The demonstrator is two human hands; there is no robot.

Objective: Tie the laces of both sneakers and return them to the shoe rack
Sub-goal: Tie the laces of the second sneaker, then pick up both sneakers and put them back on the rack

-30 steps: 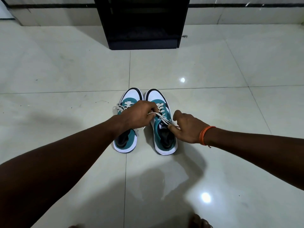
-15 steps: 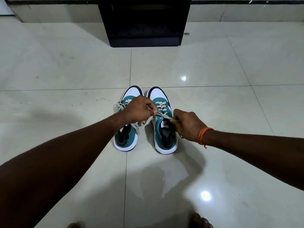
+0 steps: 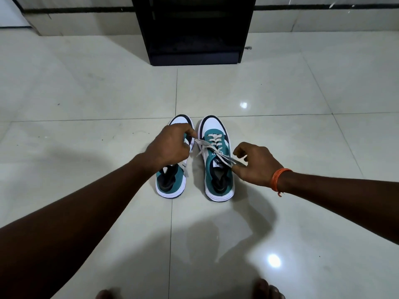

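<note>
Two teal and white sneakers stand side by side on the tiled floor, toes pointing away from me. The right sneaker (image 3: 219, 178) has white laces (image 3: 213, 147) stretched across its tongue. My left hand (image 3: 170, 145) pinches one lace end above the left sneaker (image 3: 170, 184) and hides most of its front. My right hand (image 3: 254, 162), with an orange thread on the wrist, pinches the other lace end just right of the right sneaker. The lace runs taut between both hands.
A black shoe rack (image 3: 194, 29) stands against the wall straight ahead, beyond the sneakers. Pale glossy floor tiles (image 3: 86, 93) spread all around. My bare toes (image 3: 267, 290) show at the bottom edge.
My hands have drawn apart, the left up and left, the right out to the right, pulling the right sneaker's lace ends tighter.
</note>
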